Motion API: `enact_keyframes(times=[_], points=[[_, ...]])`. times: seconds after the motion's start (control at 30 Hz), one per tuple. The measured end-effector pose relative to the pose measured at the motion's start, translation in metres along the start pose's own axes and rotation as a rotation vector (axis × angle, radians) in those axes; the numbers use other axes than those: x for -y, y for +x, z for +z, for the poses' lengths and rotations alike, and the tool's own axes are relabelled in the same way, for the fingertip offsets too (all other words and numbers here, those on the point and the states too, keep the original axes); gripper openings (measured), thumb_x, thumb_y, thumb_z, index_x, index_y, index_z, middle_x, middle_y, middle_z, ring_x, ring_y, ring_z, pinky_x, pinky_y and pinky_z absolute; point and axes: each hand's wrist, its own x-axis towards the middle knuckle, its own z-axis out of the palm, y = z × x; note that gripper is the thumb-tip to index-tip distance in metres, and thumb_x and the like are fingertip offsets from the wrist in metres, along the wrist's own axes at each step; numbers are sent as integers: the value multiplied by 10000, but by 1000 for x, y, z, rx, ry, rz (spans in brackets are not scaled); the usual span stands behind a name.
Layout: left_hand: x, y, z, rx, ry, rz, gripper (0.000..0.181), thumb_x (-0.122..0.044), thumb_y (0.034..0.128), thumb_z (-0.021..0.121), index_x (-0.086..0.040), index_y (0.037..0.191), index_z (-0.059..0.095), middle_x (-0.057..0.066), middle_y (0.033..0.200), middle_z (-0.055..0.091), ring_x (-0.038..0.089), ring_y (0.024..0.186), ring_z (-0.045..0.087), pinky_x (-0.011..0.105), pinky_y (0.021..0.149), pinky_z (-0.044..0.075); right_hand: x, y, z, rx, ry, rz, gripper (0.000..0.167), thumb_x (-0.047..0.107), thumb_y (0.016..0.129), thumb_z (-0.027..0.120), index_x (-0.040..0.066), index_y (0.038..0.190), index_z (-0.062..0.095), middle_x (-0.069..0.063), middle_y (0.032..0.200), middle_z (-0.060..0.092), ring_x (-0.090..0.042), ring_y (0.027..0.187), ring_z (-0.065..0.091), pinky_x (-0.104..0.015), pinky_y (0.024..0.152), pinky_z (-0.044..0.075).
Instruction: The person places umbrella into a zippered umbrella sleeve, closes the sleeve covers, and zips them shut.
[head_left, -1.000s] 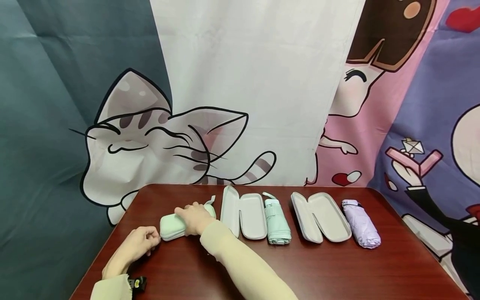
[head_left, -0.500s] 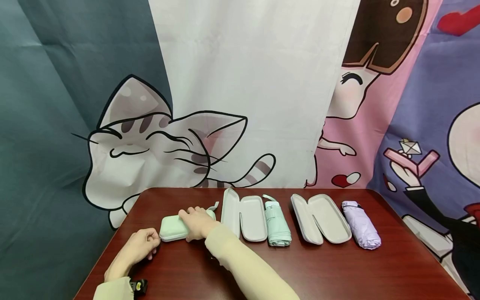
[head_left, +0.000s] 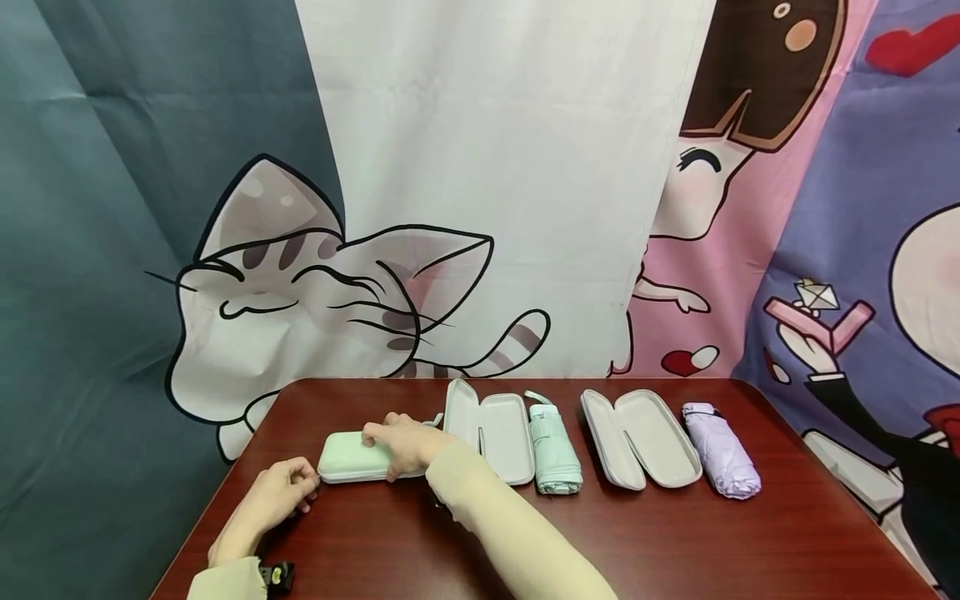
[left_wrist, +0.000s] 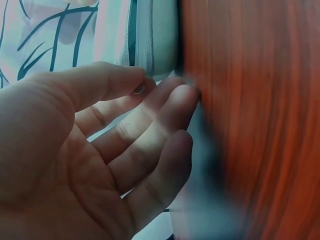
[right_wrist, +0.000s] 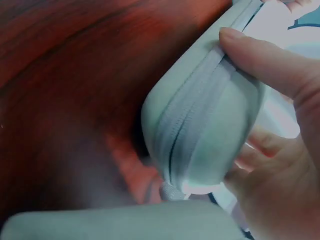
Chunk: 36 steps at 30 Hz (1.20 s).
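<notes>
A light green zippered hard case (head_left: 352, 457) lies on the table at the left. My right hand (head_left: 405, 444) spans its right half and grips it. In the right wrist view the thumb (right_wrist: 250, 52) lies along the seam of the case (right_wrist: 200, 125), while the other fingers are on its far side. My left hand (head_left: 276, 496) rests by the left end with loosely curled fingers. In the left wrist view its thumb tip meets the index finger (left_wrist: 112, 105) just below the end of the case (left_wrist: 157, 37); whether they touch the case I cannot tell.
Two open pale grey-lined cases (head_left: 506, 437) (head_left: 656, 437) stand to the right. A folded mint umbrella (head_left: 555, 450) lies between them, and a folded lilac umbrella (head_left: 722, 450) lies at the far right. A printed cloth (head_left: 510, 167) hangs behind the table (head_left: 645, 542).
My right hand has slid slightly right along the green case. The right end of the case has swung toward me, so it lies straighter. My left hand stays by its left end.
</notes>
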Motion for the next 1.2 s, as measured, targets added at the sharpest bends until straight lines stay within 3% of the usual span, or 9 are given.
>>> enact_keyframes(times=[0.23,0.57,0.87,1.2], points=[[-3,2,5,-8,58,49,126,-27,860,595,-93,767,541,21,622,580,190,531,592,298,549,437,-3,-3,6,-46,31,-23,532,238,748,859,299,1095,459,51,1111,467,-98,1052,458,-209,802,402],[-4,1,7,-7,73,69,162,0,839,600,-100,737,524,18,593,573,181,497,579,278,550,427,6,-6,11,-86,-35,34,502,290,765,841,292,1056,432,55,1036,442,-97,961,434,-199,839,349],[-4,2,10,-8,47,65,152,5,862,605,-85,754,546,21,598,575,183,501,590,276,556,447,16,-4,17,-100,-69,127,496,329,758,835,306,1063,445,64,962,417,-103,877,405,-220,766,344],[0,4,14,46,-66,35,117,-13,908,607,-47,805,561,53,633,611,213,554,624,273,579,451,20,3,28,-79,-182,151,498,500,822,735,292,1115,391,69,989,388,-109,926,347,-265,827,289]])
